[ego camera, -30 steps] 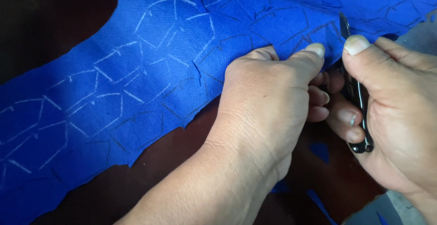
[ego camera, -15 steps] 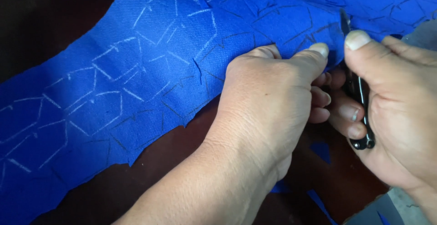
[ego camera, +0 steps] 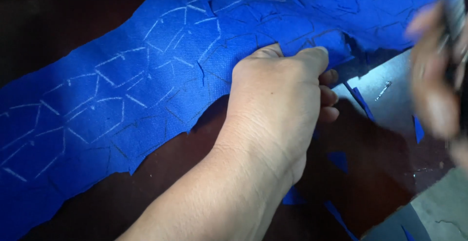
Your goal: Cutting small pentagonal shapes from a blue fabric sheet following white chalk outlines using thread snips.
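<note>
A long strip of blue cloth (ego camera: 126, 94) marked with white chalk shapes lies across a dark table (ego camera: 161, 182). My left hand (ego camera: 280, 99) pinches the cloth's ragged lower edge between thumb and fingers near the middle of the view. My right hand (ego camera: 436, 75) is a blur at the right edge, raised away from the cloth. A dark metal tool, seemingly the small scissors (ego camera: 456, 11), shows blurred in it.
Small blue cloth scraps (ego camera: 363, 104) lie on the dark table below and right of my left hand. A grey floor or surface (ego camera: 438, 211) shows at the bottom right corner, past the table's edge.
My right hand with the scissors has pulled away from the cloth edge, up and to the right. My left hand keeps its pinch on the cloth.
</note>
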